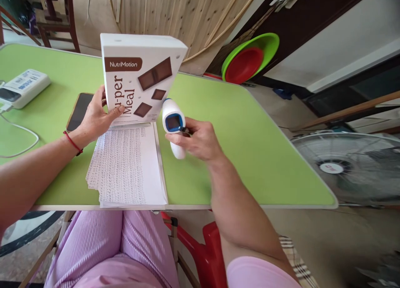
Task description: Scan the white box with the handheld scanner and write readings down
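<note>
My left hand (99,115) grips the lower left side of a white NutriMotion box (140,84), its thumb across the printed front. The box stands upright over the far end of a stack of handwritten sheets (128,167). Just right of the box, my right hand (200,138) is closed around a white forehead thermometer (172,113). Its blue-framed dark screen faces me, and its handle points down. A small dark piece shows by my right fingers; I cannot make out what it is.
A phone (79,111) lies left of the box on the green table (237,155). Farther left is a white power bank (23,88) with a cable. Beyond the right edge stand a fan (331,167) and green and red basins (246,63). A red stool (212,250) is below.
</note>
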A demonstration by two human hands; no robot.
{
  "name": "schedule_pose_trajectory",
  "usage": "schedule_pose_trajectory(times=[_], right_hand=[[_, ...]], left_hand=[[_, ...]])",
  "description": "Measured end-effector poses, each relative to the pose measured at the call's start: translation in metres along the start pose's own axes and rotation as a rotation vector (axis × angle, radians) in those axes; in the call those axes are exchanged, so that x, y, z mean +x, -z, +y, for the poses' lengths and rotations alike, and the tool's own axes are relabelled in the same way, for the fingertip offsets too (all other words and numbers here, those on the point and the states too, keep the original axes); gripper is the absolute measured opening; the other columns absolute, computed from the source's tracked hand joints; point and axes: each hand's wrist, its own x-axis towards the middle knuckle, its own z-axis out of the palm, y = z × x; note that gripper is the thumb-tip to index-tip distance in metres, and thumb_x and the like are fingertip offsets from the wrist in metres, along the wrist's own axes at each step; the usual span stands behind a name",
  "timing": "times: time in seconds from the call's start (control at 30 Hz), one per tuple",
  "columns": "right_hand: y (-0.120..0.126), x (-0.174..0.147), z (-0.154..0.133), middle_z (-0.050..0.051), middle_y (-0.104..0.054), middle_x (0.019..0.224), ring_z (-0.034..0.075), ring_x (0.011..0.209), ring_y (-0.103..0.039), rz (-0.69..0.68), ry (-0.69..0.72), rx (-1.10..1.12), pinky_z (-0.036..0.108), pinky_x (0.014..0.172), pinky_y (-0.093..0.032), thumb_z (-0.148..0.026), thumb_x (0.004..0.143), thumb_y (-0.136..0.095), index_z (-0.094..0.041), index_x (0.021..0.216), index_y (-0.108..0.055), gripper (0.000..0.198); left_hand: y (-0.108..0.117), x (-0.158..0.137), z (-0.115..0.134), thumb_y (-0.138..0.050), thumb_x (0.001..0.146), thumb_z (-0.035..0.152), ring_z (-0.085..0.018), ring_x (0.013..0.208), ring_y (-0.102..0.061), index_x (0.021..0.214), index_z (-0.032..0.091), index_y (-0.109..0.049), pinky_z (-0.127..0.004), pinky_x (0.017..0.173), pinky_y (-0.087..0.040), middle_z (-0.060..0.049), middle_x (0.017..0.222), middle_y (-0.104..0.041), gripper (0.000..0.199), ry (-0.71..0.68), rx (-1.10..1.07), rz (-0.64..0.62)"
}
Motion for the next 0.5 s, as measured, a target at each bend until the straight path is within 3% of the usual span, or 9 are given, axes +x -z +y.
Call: schedule_pose_trajectory(times=[0.13, 0.3, 0.5], right_hand=[[0.019, 0.013, 0.019, 0.001, -0.074, 0.079, 0.019, 0.071, -0.065, -0.136, -0.115, -0.31, 0.029, 0.064, -0.046, -0.042, 0.061, -0.082, -0.02, 0.087, -0.079, 0.034], [0.021, 0.02, 0.028, 0.003, -0.079, 0.097, 0.027, 0.089, -0.071, -0.186, -0.235, -0.563, 0.033, 0.074, -0.049, -0.042, 0.067, -0.08, -0.024, 0.108, -0.081, 0.045], [0.019, 0.02, 0.022, 0.002, -0.08, 0.095, 0.03, 0.093, -0.072, -0.232, -0.265, -0.676, 0.035, 0.075, -0.05, -0.046, 0.069, -0.079, -0.025, 0.107, -0.081, 0.043]], left_hand=[[-0.002, 0.001, -0.012, -0.072, 0.09, 0.054, -0.031, 0.119, -0.064, 0.129, 0.017, -0.051, -0.05, 0.097, -0.057, -0.015, 0.128, -0.064, 0.058, -0.012, 0.013, -0.005], [-0.003, 0.001, -0.017, -0.07, 0.091, 0.041, -0.033, 0.12, -0.062, 0.128, 0.019, -0.052, -0.054, 0.1, -0.055, -0.014, 0.128, -0.064, 0.047, -0.032, 0.139, -0.015], [-0.003, -0.001, -0.007, -0.065, 0.09, 0.031, -0.032, 0.12, -0.063, 0.126, 0.02, -0.053, -0.053, 0.1, -0.054, -0.012, 0.128, -0.064, 0.039, -0.027, 0.126, -0.059]])
